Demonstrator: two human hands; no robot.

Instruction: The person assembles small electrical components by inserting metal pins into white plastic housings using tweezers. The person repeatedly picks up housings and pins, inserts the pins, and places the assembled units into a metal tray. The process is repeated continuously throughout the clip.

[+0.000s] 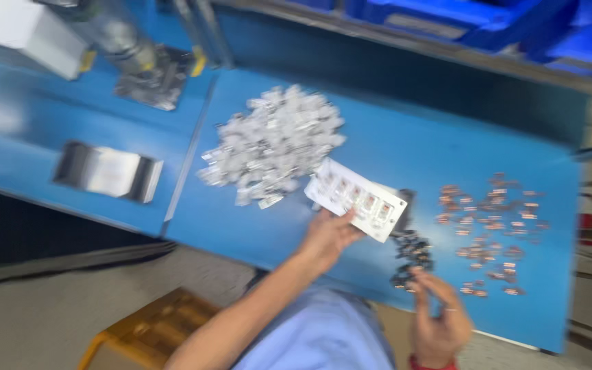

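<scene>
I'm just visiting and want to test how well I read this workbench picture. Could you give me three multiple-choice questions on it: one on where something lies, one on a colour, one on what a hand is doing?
1. Where does the heap of silvery-white parts lie?
A. left of the white tray
B. on the floor
C. among the copper pieces

2. What colour is the table top?
A. green
B. blue
C. grey

3. What is the left hand doing?
A. lying flat on the table
B. reaching into the heap
C. holding the white tray

Answers:
1. A: the heap sits up and left of the tray; the copper-coloured pieces lie right of it.
2. B: the surface is plainly blue.
3. C: its fingers grip the tray's lower edge, while the right hand is by the dark small parts.
</scene>
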